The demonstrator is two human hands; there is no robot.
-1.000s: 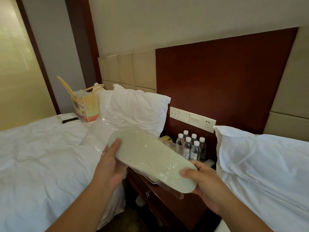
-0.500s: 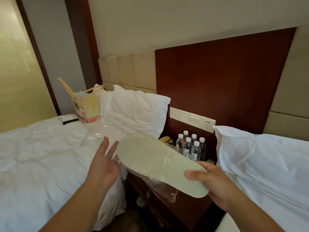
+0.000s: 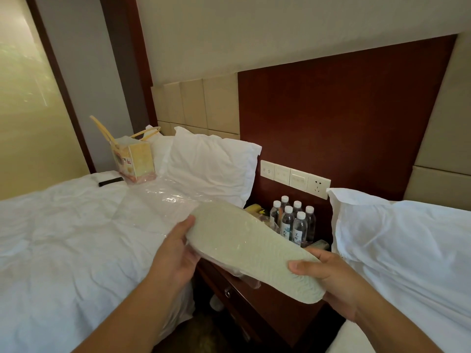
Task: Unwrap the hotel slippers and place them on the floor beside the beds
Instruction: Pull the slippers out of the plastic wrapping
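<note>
- The left bed has a white, creased duvet. Near its head lie a small black flat object and a yellow carton bag with handles.
- A sheet of clear plastic wrap lies on the duvet, just in front of the left pillow.
- The left hand grips one end of the slipper: the thumb lies on the sole, and the other fingers are hidden under it.
- The slipper is in the air, pale sole up, between the two beds and above the nightstand. Some clear film hangs below it.
- Six water bottles stand on the nightstand, below the switch panel.
- The right hand grips the other end, with the thumb on the sole.
- The right pillow is white.
</note>
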